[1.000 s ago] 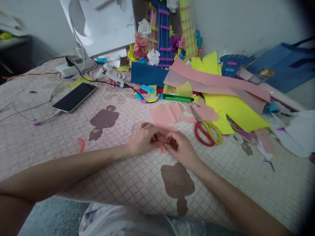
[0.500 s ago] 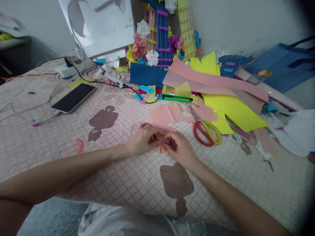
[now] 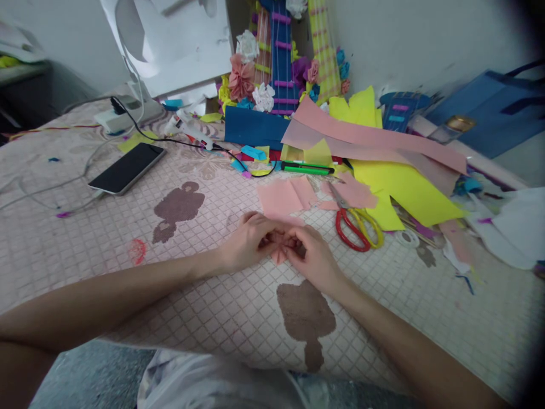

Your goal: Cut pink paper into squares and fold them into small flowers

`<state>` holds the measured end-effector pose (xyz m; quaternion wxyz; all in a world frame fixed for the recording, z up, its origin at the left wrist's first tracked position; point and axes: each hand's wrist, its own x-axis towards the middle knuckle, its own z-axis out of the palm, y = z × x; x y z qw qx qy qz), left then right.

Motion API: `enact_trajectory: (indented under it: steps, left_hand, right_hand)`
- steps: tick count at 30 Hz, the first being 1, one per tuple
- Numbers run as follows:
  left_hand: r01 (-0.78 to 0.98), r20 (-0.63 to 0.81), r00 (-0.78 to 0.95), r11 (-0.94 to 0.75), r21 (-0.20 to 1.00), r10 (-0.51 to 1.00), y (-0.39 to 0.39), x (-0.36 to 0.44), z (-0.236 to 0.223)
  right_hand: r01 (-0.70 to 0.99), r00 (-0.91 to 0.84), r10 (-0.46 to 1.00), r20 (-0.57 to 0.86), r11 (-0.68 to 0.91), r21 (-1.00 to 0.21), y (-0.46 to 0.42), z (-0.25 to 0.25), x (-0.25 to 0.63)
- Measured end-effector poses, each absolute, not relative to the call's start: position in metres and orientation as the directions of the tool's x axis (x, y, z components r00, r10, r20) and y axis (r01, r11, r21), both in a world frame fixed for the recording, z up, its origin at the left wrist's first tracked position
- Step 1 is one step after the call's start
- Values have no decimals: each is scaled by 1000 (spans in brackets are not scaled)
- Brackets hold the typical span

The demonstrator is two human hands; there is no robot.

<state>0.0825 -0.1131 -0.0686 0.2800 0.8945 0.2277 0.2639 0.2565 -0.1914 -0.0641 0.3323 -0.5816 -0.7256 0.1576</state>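
Paper (image 3: 279,258), pink, creased, pinched by left hand (image 3: 250,242) and right hand (image 3: 315,258)

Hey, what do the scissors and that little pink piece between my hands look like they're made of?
The pink piece looks like thin, matte paper, perhaps crepe: its showing tip has sharp creases, but most of it is hidden. The scissors seem to have metal blades, judging by their grey colour, and smooth red and yellow handles, probably plastic or plastic-coated.

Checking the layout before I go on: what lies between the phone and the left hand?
In the head view, a dark brown patch on the patterned tablecloth lies between the phone and the left hand.
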Motion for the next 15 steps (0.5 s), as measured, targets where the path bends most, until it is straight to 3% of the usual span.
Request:
enact_trajectory:
  steps: [15]
  left_hand:
    - [253, 378, 760, -777, 576, 528, -115, 83, -68]
  right_hand:
    - [735, -102, 947, 303, 277, -618, -191, -64, 256]
